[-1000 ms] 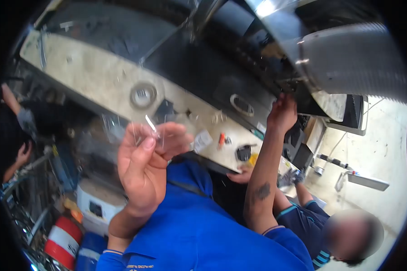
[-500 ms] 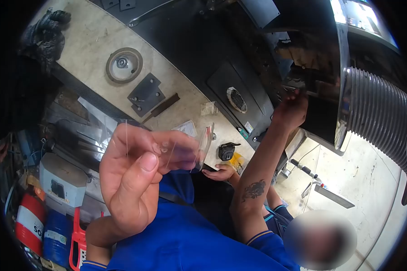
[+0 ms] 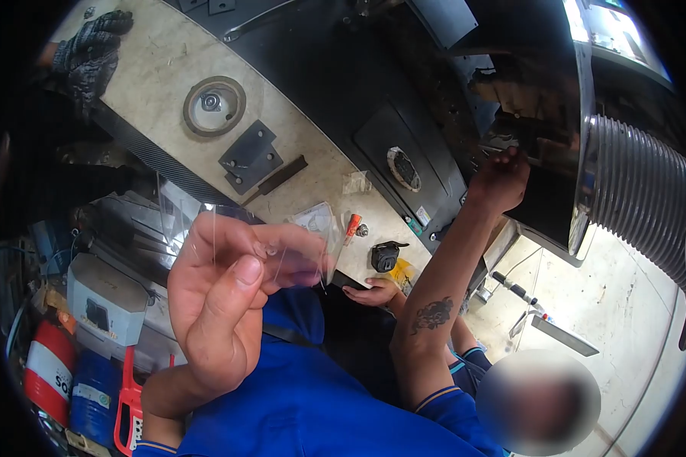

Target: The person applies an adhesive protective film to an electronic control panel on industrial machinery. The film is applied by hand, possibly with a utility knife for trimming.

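Overhead, a small clear plastic bag is being pinched between thumb and fingers of the left hand, just in front of the beige table. The right hand is reaching into the black machine, and I cannot tell its grip. A co-worker's hand is resting at the table's edge.

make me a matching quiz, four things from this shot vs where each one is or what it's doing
Things:
1. left hand
2. right hand
3. round disc
4. red cylinder

Places or states:
a. lying on the beige benchtop
b. reaching up at the dark machine
c. pinching a clear plastic bag
d. down low at the left edge

Pairs: 1-c, 2-b, 3-a, 4-d
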Tool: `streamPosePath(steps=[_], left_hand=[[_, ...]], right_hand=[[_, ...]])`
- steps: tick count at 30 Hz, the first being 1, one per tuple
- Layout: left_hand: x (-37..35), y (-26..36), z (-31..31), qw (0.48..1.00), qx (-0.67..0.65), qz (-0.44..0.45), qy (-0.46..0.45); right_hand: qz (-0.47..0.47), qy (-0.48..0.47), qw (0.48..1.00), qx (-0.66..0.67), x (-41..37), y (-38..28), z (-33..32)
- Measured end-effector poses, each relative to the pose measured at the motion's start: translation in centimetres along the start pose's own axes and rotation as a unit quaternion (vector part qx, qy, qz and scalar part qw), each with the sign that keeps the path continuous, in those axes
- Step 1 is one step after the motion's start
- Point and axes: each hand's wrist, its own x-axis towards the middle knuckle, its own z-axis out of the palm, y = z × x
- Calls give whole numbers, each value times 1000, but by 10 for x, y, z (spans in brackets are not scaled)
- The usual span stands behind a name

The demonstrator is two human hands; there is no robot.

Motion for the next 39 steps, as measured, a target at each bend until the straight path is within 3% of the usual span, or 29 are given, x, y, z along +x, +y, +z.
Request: streamPosePath(steps=[5, 20, 23, 24, 26, 27, 29, 32, 39], left_hand=[[-2, 1, 1, 997, 49, -4, 57], [6, 2, -5, 999, 5, -4, 37], [6, 3, 0, 997, -7, -21, 70], [4, 4, 4, 997, -12, -17, 69], [-2, 9, 8, 997, -17, -21, 69], [-7, 12, 9, 998, -16, -15, 64], [-16, 17, 14, 998, -20, 2, 58], [-31, 23, 20, 998, 59, 28, 23], [-48, 37, 44, 999, 45, 24, 14]], right_hand=[[8, 1, 1000, 9, -2, -4, 3], [3, 15, 1000, 11, 2, 2, 9], [47, -5, 998, 51, 15, -3, 8], [107, -7, 990, 97, 8, 5, 8], [196, -109, 958, 178, 5, 2, 1], [214, -100, 952, 195, 8, 5, 0], [274, -294, 859, 319, 15, 9, -2], [239, -250, 875, 339, 21, 15, 7], [235, -240, 848, 409, 19, 3, 17]])
